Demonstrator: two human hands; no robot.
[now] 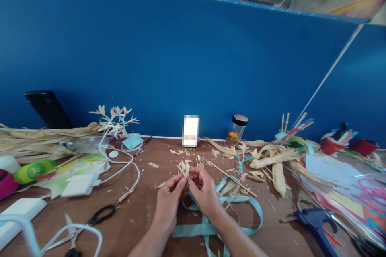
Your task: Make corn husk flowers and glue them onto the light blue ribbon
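Observation:
Low over the middle of the brown table, my left hand (173,192) and my right hand (203,190) meet fingertip to fingertip. Between them they pinch a small pale flower of dried husk (183,167), its petals pointing up and away from me. Both hands are closed, thumbs against the fingers at the flower's base; the base itself is hidden. Light blue ribbon (255,204) loops on the table beneath and to the right of my wrists. Just beyond the right hand lie husk flowers on blue-wrapped stems (239,160).
Scissors (86,227) lie open at the front left, near a white charger (80,184) and cable. A blue glue gun (316,223) rests at the right. A lidded jar (237,128), dried husks (279,168) and finished-looking husk flowers (117,118) stand toward the blue partition (193,48).

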